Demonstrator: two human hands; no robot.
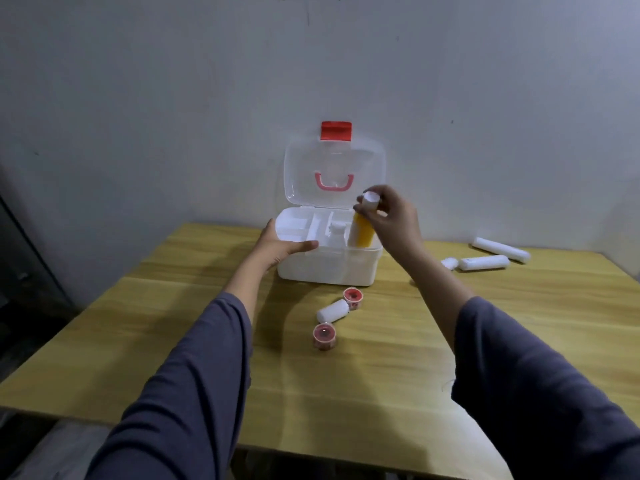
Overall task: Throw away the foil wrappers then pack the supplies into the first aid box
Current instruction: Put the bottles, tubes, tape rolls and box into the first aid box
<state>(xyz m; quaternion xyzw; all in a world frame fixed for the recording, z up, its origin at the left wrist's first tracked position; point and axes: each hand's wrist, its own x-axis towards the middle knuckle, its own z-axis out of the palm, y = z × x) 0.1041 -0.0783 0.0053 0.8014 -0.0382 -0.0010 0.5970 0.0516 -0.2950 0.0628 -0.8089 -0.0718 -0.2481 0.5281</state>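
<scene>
The white first aid box (329, 266) stands open on the wooden table, its clear lid (334, 174) upright with a red latch. My left hand (282, 245) grips the box's front-left rim. My right hand (389, 216) holds a yellow bottle (362, 232) with a white cap by its top; the bottle's lower end is inside the box's right side. A small white bottle (336, 233) stands in the box beside it. In front of the box lie two red tape rolls (353, 297) (324, 336) and a white bandage roll (332, 311).
Three more white bandage rolls (485, 262) (500, 250) (449, 262) lie on the table at the right, near the wall. The table's front edge (311, 452) is close to me. A dark object stands at the far left by the wall.
</scene>
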